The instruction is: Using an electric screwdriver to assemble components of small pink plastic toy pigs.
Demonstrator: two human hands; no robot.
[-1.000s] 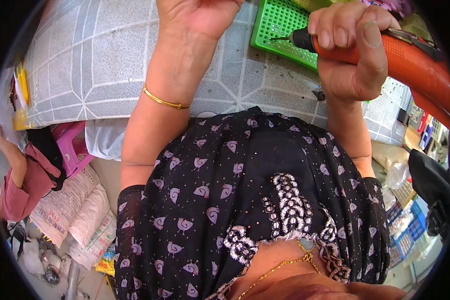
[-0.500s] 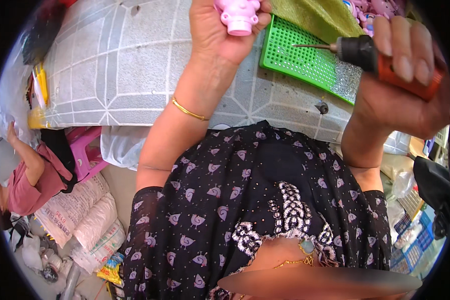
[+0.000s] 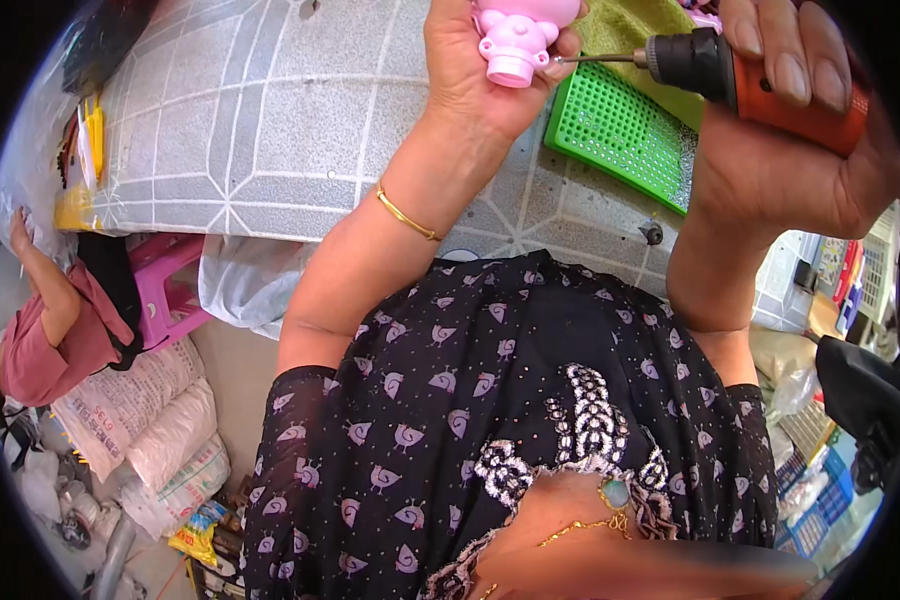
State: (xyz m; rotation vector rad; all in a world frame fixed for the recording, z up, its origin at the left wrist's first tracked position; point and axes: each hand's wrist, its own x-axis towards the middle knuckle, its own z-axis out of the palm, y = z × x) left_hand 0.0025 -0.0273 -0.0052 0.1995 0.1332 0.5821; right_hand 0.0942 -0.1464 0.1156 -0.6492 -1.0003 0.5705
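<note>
In my left hand (image 3: 472, 88), at the top middle, sits a pink plastic bear-shaped toy figure (image 3: 515, 45), its round base toward me. My fingers wrap around it, and its upper part is cut off by the frame's edge. My right hand (image 3: 770, 180) grips an orange and black electric screwdriver (image 3: 795, 105), held level and pointing left. Its thin metal bit (image 3: 605, 57) reaches the figure's side by my left fingertips; a tiny shiny piece shows at the tip. Below the bit lies a green perforated tray (image 3: 620, 135), with small silver pieces in its holes toward the right.
A yellow-green cloth (image 3: 660, 95) lies beyond the tray on the patterned tablecloth (image 3: 300, 130). One small dark metal piece (image 3: 652, 233) rests near the table edge. At the left, another person in a pink top (image 3: 55, 345) is beside a pink stool (image 3: 160, 290) and stacked sacks (image 3: 135, 400).
The screwdriver has moved left and up, bringing its bit from above the tray to the toy figure's side. My left hand with the figure sits slightly lower and further right in view.
</note>
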